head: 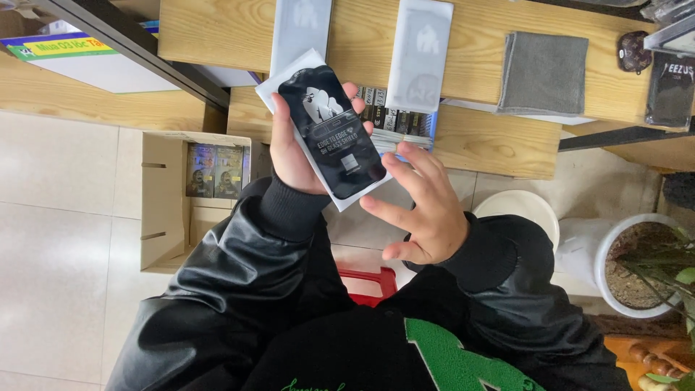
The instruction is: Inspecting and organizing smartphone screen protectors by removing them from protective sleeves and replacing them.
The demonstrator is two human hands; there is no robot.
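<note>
Resting open and empty at frame centre, right hand, fingers spread beside the packet. Gripping a black screen-protector packet just above, left hand. Lying unopened on the counter above, two pale packets; handling barely begun.

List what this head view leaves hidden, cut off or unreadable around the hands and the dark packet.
- Back of the dark flat packet: faces away, pressed against the left hand.
- Left palm: covered by the packet.
- Right hand: whether its fingertips touch the packet's lower edge cannot be told.
- Cardboard box contents: partly hidden by its wall and the sleeve.
- Plant pot: cut off at the right edge.
</note>
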